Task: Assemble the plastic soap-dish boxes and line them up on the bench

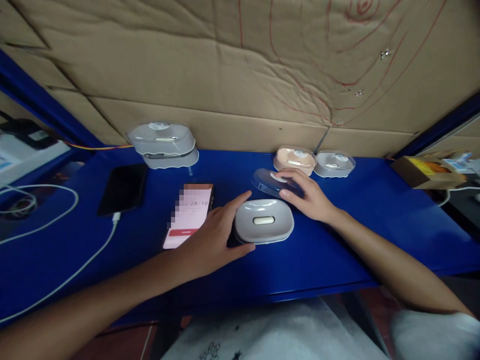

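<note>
A grey oval soap box [264, 232] with a pale oblong piece [264, 220] in the middle of its base stands uncovered on the blue table. My left hand [215, 232] is spread around its left end, with the thumb near the front edge and the fingers by the back; whether it touches the box I cannot tell. Behind the box, my right hand [307, 197] grips the right end of a clear plastic lid [266, 181], which bears a round white sticker. The lid is held apart from the grey box.
Two stacked grey lidded boxes [163, 145] stand at the back left. A peach box [294, 159] and another grey box [335, 164] are at the back right. A lit phone [193, 210] and a dark phone [123, 187] with a white cable lie left. Cardboard [180, 115] walls the back.
</note>
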